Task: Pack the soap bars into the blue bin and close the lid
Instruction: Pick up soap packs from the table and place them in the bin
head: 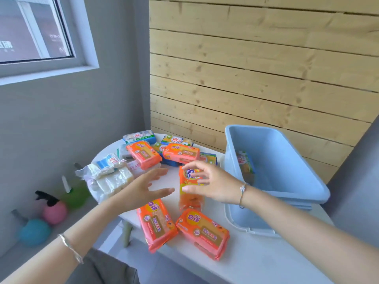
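Several wrapped soap bars lie on a white table (pixel 256 263). Two orange packs (pixel 156 223) (pixel 203 232) lie near the front edge, and more orange (pixel 143 153) and blue-green packs (pixel 139 136) lie at the back. My right hand (pixel 213 183) reaches over a blurred orange-yellow pack (pixel 189 193) mid-table, its fingers and thumb spread across the pack's face. Just left of that pack, my left hand (pixel 146 186) hovers with fingers spread and holds nothing. The blue bin (pixel 291 167) stands open at the right with one soap bar (pixel 245 161) inside. A pale blue lid (pixel 256 230) lies under the bin.
White-wrapped packs (pixel 110 177) are piled at the table's left edge. Pink (pixel 54 211), green (pixel 74 194) and blue (pixel 33 231) spray bottles stand on the floor at left. A wooden plank wall (pixel 256 68) runs behind the table, with a grey wall and window on the left.
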The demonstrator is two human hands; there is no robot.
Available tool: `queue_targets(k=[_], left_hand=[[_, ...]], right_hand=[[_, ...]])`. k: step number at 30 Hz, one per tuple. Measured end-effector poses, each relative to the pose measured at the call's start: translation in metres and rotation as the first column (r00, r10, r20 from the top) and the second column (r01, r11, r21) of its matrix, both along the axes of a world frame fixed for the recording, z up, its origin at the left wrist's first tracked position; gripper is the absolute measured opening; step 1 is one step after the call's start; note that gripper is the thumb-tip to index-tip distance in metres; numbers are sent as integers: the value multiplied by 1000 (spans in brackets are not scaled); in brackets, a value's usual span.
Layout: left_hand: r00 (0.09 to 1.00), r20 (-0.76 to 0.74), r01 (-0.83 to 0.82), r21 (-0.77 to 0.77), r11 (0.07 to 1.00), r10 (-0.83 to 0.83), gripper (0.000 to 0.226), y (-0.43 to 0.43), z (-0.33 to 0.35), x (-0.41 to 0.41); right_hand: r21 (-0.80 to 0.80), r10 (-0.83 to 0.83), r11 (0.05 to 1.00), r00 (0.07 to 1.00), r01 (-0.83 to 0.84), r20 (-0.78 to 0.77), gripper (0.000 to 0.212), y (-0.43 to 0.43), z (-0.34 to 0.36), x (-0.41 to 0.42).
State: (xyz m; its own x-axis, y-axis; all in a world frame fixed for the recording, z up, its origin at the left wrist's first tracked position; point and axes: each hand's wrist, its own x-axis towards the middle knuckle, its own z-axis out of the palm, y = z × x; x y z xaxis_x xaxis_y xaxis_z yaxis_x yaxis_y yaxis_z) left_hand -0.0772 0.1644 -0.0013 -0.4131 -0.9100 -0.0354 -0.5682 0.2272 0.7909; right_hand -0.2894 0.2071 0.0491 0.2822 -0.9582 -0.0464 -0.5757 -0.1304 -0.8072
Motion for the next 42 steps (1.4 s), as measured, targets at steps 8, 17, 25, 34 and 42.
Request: queue_targets(k=[8,17,25,34,42], left_hand=[[996,-71,-56,-79,995,51,55,-34,10,26],[970,43,-230,-158,960,240,54,-124,20,53],[903,400,-141,-73,987,158,63,-166,-5,54],[852,514,-80,-62,995,100,129,-170,-20,50],[953,288,-122,67,990,97,140,-162,-13,79]], right_hand=[[-47,-85,996,993,81,-88,49,-55,-5,26],[-35,-110,994,961,104,-254,58,-152,4,38],[113,-32,987,831,113,-556,96,-193,-41,31],[-193,-259,959,915,206,-308,75,-208,-28,44],[-129,-239,970,907,206,-345,79,-200,-37,116]])
